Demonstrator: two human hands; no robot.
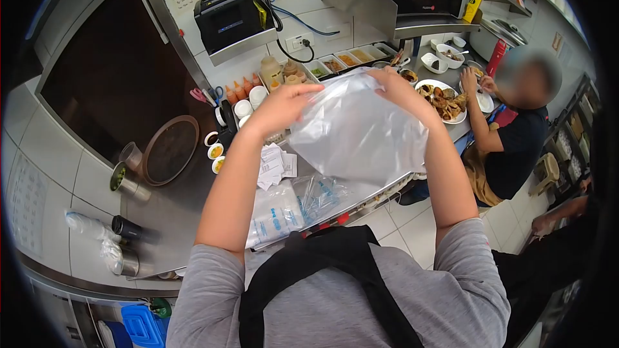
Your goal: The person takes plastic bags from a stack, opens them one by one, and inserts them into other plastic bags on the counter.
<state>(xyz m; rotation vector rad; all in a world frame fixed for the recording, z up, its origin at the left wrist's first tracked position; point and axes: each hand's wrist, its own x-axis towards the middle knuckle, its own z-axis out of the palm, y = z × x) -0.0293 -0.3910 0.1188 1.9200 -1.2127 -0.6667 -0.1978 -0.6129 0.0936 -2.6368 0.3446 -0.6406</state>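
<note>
Holding translucent plastic bag [364, 138] up, approx. over front edge of bench [171, 222]. L hand [282, 110]: fingers extended on film, can't tell if pinching; R hand [401, 93]: pinching top rim. Prob. v. light, limp, slippery; best held by opp. sides of rim.

- This was a commercial kitchen, apparently a restaurant's.
- A stainless-steel counter [169, 210] ran along a white-tiled wall [97, 183].
- Inset pans [348, 58] of toppings stood near red squeeze bottles [240, 91].
- Paper slips resembling receipts [274, 166] lay beside packaged plastic bags [274, 216].
- A microwave-like appliance [422, 1] bore food pictures.
- A co-worker [509, 129] was beside plated food [445, 101].
</note>
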